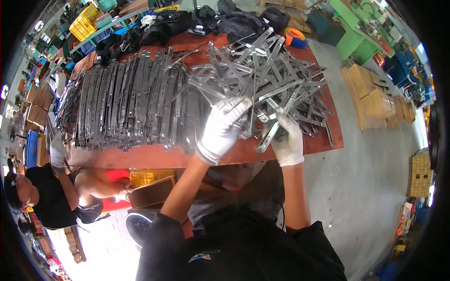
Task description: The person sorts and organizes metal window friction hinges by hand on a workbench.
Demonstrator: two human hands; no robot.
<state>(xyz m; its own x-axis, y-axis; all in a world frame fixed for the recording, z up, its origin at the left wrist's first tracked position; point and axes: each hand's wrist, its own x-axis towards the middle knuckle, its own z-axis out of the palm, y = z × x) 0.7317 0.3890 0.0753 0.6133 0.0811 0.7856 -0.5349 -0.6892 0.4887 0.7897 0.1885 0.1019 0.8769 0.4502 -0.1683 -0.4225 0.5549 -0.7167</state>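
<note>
My right hand (pixel 289 140), in a white glove, is closed on a flat jointed metal strip (pixel 268 136), which slants down toward me. To its left is my left hand (pixel 222 129), also gloved, with fingers drawn together at the near side of a tangled heap of metal strips (pixel 276 77). What the left fingers hold is hidden, though an upright strip stands close by their tips. On the left half of the red table (pixel 126 158), many similar strips (pixel 126 100) lie side by side in a dense row.
Black bags (pixel 239 23) and an orange-and-blue tape roll (pixel 296 38) line the table's far edge. A co-worker (pixel 51 196) sits at the left, one gloved hand raised by the table. Cardboard boxes (pixel 375 96) stand on the floor to the right, near a green machine (pixel 358 40).
</note>
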